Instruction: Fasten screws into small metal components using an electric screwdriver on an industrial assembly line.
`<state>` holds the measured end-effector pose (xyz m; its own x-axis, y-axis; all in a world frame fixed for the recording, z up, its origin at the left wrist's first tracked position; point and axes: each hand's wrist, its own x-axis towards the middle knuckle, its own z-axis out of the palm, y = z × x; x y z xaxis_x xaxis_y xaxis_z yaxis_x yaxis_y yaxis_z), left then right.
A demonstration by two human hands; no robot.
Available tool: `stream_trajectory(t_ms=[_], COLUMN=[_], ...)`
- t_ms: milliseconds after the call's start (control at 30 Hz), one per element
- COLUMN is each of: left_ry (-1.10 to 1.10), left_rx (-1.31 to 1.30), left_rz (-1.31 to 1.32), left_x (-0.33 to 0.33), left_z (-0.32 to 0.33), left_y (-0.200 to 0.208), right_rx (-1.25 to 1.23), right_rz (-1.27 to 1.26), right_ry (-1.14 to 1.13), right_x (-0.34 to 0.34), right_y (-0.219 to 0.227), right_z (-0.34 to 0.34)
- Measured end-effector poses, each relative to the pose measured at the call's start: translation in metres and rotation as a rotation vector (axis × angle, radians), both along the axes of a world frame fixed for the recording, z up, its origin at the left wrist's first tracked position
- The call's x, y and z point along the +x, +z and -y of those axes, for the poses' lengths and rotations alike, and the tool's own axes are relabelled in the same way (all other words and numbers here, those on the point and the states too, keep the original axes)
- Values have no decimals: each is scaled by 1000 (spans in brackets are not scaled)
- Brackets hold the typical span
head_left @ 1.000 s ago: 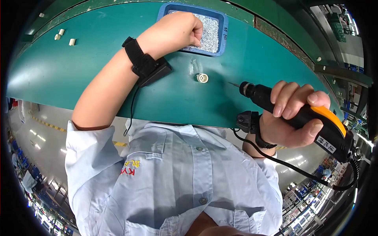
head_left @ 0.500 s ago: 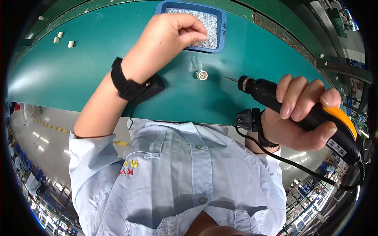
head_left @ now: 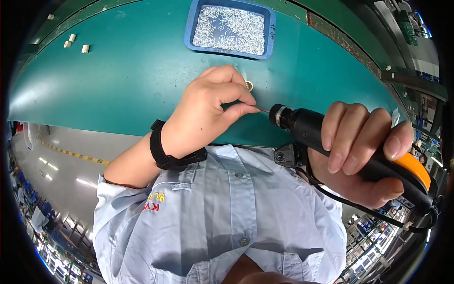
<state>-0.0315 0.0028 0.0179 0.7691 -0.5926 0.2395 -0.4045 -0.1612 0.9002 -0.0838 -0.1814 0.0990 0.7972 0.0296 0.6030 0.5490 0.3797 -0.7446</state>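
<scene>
Between the two hands, the thin metal bit [head_left: 263, 110] of a black-and-orange electric screwdriver [head_left: 350, 149] meets the pinched fingertips of the left hand [head_left: 208, 111] — whatever they pinch is too small to tell. The right hand [head_left: 364, 161] is wrapped tight around the screwdriver's grip. Just beyond the left hand's knuckles, a small round metal part [head_left: 248, 85] lies on the green table [head_left: 118, 85]. Farther ahead sits a blue rectangular tray [head_left: 189, 28] of small silvery screws [head_left: 230, 29] — no label legible. Each wrist wears a black strap.

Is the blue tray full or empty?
Full, or nearly. The blue tray holds a dense layer of small silvery screws that covers almost its whole floor.
</scene>
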Motion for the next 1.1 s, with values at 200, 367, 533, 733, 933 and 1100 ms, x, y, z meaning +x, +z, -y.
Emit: stream_trajectory(t_ms=[200,367,533,733,933,1100], left_ry=[1,153,4,-113,-114,-117], left_rx=[138,132,105,18,79,77], left_rz=[180,107,-262,-343,-375,-368], left_x=[1,7,18,24,26,25], left_z=[2,17,15,9,10,9], left_y=[2,-9,-32,-44,-42,-42], right_rx=[-86,-130,-110,-131,-302,-349], right_rz=[-18,16,-33,-191,-202,-188], right_ry=[-28,-91,-176,-353,-367,-361], right_x=[3,13,16,23,30,33], right_y=[-1,-13,-16,-26,-32,-35], right_z=[-3,7,2,-17,-13,-13])
